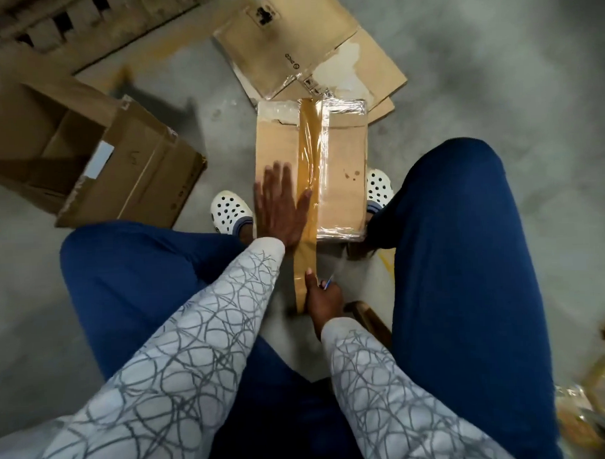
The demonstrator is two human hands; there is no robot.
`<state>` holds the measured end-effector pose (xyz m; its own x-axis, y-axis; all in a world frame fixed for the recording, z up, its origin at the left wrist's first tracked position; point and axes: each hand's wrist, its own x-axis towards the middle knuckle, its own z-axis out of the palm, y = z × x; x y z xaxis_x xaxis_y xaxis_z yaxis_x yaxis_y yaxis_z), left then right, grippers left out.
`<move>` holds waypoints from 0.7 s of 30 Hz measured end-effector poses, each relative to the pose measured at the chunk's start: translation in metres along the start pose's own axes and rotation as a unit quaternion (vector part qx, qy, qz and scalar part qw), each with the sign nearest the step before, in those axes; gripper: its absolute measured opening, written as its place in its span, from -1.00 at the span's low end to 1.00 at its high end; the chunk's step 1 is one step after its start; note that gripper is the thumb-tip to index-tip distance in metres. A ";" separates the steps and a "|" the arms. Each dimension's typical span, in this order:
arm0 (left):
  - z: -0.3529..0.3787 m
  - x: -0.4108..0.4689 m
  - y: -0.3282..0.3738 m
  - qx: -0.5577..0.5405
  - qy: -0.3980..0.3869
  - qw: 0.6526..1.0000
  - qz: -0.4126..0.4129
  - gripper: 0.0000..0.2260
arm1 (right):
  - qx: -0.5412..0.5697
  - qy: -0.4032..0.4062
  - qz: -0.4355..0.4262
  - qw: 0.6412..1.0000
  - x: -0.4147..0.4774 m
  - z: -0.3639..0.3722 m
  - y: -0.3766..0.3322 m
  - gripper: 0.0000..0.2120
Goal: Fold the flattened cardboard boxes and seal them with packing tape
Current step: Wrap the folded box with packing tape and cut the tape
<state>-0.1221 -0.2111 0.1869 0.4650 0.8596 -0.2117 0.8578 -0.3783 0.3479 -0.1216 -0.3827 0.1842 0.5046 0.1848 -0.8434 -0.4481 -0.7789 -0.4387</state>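
Box (348, 193), cardboard, folded shut: stands on the floor (495, 85) at centre frame, between the seated person's shoes. Its long axis runs from the top of the frame down toward the person.

Tape strip (305, 153), brown: laid along that same axis over the centre seam. It leaves the box's near edge and runs free, lower in the frame, to the right grip.

Left grip (279, 206): flat, fingers spread, pressing the box top just left of the strip, thumb touching the tape's edge.

Right grip (322, 299): below the box's near edge, fingers curled about a blue-handled tool (328, 284), likely a cutter but too blurred to be sure. Thumb lies against the free strip. This grip is the nearer to the loose tape.

Judgement: the cut should fall across the strip, between box edge and right grip.

Also present: flattened cartons (287, 41), top centre; open carton (85, 151), left of frame.
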 end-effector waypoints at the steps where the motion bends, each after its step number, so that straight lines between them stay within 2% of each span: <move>1: -0.012 -0.016 0.007 -0.060 0.071 0.990 -0.110 -0.48 | 0.000 -0.001 -0.008 1.000 -0.004 -0.004 -0.002 -0.58; 2: -0.018 -0.033 0.012 -0.102 0.125 0.961 -0.226 -0.57 | 0.004 -0.005 -0.014 1.000 -0.008 -0.007 -0.003 -0.59; 3: -0.014 -0.050 0.014 -0.137 0.134 0.921 -0.338 -0.61 | 0.008 -0.012 -0.016 1.000 -0.012 -0.009 -0.004 -0.59; 5: 0.003 -0.086 0.009 -0.233 0.073 0.828 -0.504 -0.51 | 0.046 -0.034 -0.010 0.998 -0.023 -0.007 -0.003 -0.39; 6: 0.009 -0.103 0.009 -0.309 0.028 0.783 -0.539 -0.45 | 0.073 -0.037 -0.004 0.997 -0.022 -0.005 0.001 -0.25; 7: 0.012 -0.116 0.012 -0.391 -0.033 0.743 -0.542 -0.47 | 0.095 -0.039 0.005 0.995 -0.023 -0.003 0.003 -0.17; 8: 0.013 -0.124 0.015 -0.459 -0.102 0.708 -0.527 -0.58 | 0.112 -0.040 0.018 0.993 -0.026 -0.003 0.004 -0.14; 9: 0.009 -0.133 0.020 -0.493 -0.145 0.693 -0.505 -0.71 | 0.119 -0.041 0.028 0.992 -0.029 -0.005 0.005 -0.17; 11: 0.005 -0.139 0.024 -0.478 -0.200 0.708 -0.481 -0.81 | 0.129 -0.050 0.023 0.990 -0.036 -0.013 0.000 -0.32; 13: 0.001 -0.145 0.025 -0.445 -0.212 0.732 -0.471 -0.74 | 0.099 -0.026 -0.002 0.995 -0.035 -0.019 -0.001 -0.42; 16: -0.001 -0.152 0.019 -0.426 -0.195 0.746 -0.472 -0.76 | -0.068 0.065 -0.113 0.989 -0.038 -0.027 -0.010 -0.59; 18: 0.000 -0.153 0.016 -0.428 -0.159 0.757 -0.468 -0.80 | -0.154 0.061 -0.181 0.970 -0.033 -0.038 -0.015 -0.66; 20: -0.001 -0.153 0.012 -0.437 -0.117 0.755 -0.475 -0.71 | -0.215 0.038 -0.223 0.950 -0.024 -0.048 -0.021 -0.68; 21: 0.004 -0.150 0.006 -0.418 -0.104 0.769 -0.473 -0.65 | -0.236 0.032 -0.238 0.941 -0.020 -0.053 -0.025 -0.68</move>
<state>-0.1862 -0.3438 0.2173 -0.1805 0.5084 -0.8420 0.4340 0.8094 0.3957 -0.0814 -0.3987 0.2284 0.6156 0.5562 -0.5583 0.2112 -0.7989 -0.5631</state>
